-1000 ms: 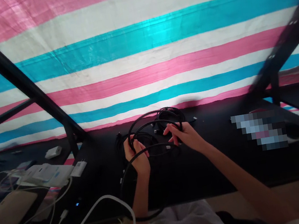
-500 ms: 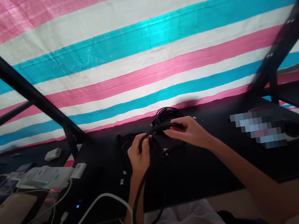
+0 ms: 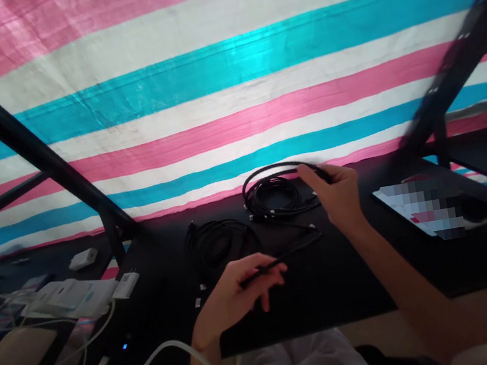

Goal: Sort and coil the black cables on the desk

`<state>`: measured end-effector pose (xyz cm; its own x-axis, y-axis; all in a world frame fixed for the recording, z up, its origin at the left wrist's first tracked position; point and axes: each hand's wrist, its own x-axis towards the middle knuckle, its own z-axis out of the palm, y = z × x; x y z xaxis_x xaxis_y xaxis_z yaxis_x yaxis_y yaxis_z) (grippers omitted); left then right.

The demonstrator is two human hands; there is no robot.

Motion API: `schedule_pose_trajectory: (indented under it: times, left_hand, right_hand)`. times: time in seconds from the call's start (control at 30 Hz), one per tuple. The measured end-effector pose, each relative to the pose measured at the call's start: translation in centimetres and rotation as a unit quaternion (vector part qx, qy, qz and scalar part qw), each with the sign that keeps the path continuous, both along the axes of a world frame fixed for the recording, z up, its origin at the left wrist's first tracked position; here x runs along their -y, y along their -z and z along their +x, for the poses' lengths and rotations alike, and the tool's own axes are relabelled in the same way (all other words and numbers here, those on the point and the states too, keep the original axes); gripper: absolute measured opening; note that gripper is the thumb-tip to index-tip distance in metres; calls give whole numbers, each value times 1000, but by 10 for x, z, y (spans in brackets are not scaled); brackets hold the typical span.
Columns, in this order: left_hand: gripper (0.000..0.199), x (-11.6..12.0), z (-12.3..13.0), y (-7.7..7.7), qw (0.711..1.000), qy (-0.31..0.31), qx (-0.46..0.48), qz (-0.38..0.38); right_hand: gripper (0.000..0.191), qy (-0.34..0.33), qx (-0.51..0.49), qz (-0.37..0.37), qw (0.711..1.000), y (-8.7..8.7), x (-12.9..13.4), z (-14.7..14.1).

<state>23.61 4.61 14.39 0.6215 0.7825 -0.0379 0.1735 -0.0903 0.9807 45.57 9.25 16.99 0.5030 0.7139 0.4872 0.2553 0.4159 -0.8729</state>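
A black cable (image 3: pixel 287 164) arcs up from my right hand (image 3: pixel 336 192), whose fingers are closed around it. Nearer the table's front edge, my left hand (image 3: pixel 241 287) pinches a black cable length (image 3: pixel 292 252) between thumb and fingers; its other fingers are loosely spread. Whether both hands hold one and the same cable I cannot tell. Behind the left hand lies a coil of black cable (image 3: pixel 216 242) on the dark table. A second black cable coil (image 3: pixel 276 196) rests farther back, under the arc and left of my right hand.
White chargers and boxes (image 3: pixel 71 296) with white cords lie at the left, by a flat pale box (image 3: pixel 19 360). A thick white cable (image 3: pixel 171 343) loops at front left. A phone-like device (image 3: pixel 415 214), partly blurred out, lies right. Black frame bars (image 3: pixel 29 142) slant at both sides.
My hands have moved apart: the left came down and toward me, the right went up and to the right. The cable loop that hung below the left hand is gone from there.
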Motion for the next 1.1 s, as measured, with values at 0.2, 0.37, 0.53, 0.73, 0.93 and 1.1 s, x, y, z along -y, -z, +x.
schedule_pose_trajectory:
  times: [0.2, 0.37, 0.53, 0.73, 0.93, 1.1]
  left_hand:
    - [9, -30, -23, 34, 977, -189, -53, 87]
    - [28, -19, -46, 23, 987, -109, -78, 92]
    - [64, -29, -36, 38, 999, -15, 1, 48]
    - [59, -38, 1, 39, 966, -226, 4, 123]
    - [24, -33, 19, 21, 953, -198, 37, 226]
    - [22, -36, 21, 28, 923, -267, 138, 241]
  right_hand:
    - [53, 1, -108, 19, 994, 3, -8, 31]
    - [50, 50, 41, -10, 998, -8, 5, 45]
    - [51, 4, 184, -36, 982, -11, 16, 25]
    - [52, -65, 209, -18, 976, -3, 19, -1]
    - [49, -101, 110, 4, 989, 11, 20, 1]
    - [41, -165, 112, -23, 980, 23, 12, 7]
